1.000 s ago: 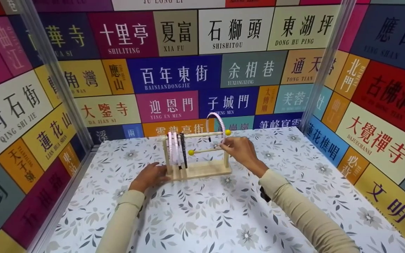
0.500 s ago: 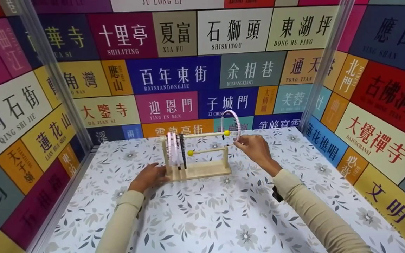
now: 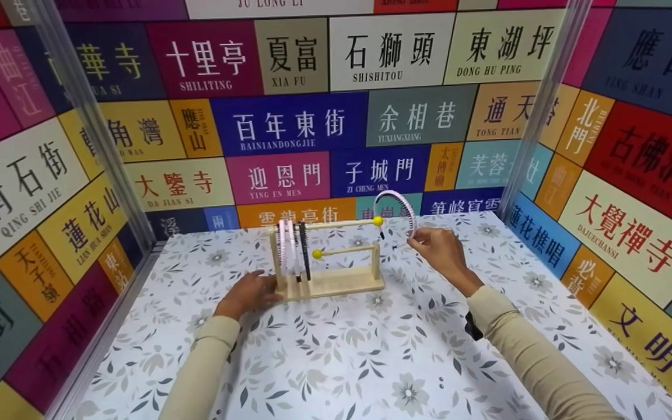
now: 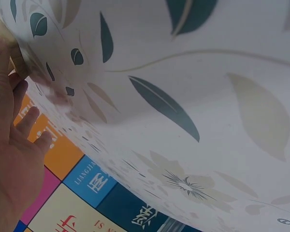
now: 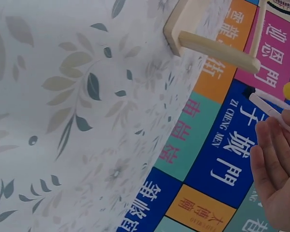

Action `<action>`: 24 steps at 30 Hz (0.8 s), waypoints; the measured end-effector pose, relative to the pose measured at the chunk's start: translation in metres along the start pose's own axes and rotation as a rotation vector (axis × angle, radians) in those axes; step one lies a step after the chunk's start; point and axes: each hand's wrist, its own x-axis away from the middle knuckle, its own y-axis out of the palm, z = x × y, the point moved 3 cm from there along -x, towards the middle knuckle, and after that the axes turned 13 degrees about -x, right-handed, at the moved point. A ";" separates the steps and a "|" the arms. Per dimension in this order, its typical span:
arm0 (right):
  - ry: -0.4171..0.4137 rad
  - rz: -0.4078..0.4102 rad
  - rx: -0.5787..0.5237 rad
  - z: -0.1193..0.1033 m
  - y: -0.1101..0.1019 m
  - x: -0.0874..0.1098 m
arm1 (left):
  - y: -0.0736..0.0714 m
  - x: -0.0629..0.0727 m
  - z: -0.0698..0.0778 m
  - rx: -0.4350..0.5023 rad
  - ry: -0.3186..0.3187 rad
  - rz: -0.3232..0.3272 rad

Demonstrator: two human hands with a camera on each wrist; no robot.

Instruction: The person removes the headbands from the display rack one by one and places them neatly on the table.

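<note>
In the head view, my right hand [image 3: 441,251] pinches one end of a thin pink toothed headband [image 3: 410,211]. The band stands upright just right of the upper rod's yellow knob, its dark free tip pointing down. Part of the headband [image 5: 268,105] shows at my right fingers in the right wrist view. My left hand [image 3: 249,294] holds the left end of a pale wooden display rack [image 3: 345,282]; the left wrist view has its fingers against the rack's wooden base [image 4: 17,60]. Several pink headbands [image 3: 288,248] and a black headband [image 3: 305,251] hang at the rack's left.
The rack has an upper rod ending in a yellow knob [image 3: 378,220] on the right and a lower rod with a yellow knob [image 3: 317,254] facing left. A leaf-patterned tabletop [image 3: 324,356] spreads around it. Walls of coloured sign panels [image 3: 289,122] enclose the back and sides.
My right hand has drawn the pink headband rightward, off the end of the upper rod and past its yellow knob. My left hand and the rack have stayed in place.
</note>
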 end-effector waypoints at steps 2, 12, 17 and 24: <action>0.001 -0.001 0.005 0.007 0.001 0.002 | 0.000 0.000 0.000 -0.010 0.005 0.006; 0.022 -0.007 -0.025 0.035 0.012 0.015 | -0.002 0.002 0.001 0.005 -0.014 0.005; 0.054 -0.004 -0.061 0.049 0.017 0.019 | -0.001 0.000 0.002 -0.003 -0.002 0.009; 0.122 -0.028 -0.095 0.068 0.026 0.022 | -0.001 0.002 0.002 -0.009 -0.009 0.006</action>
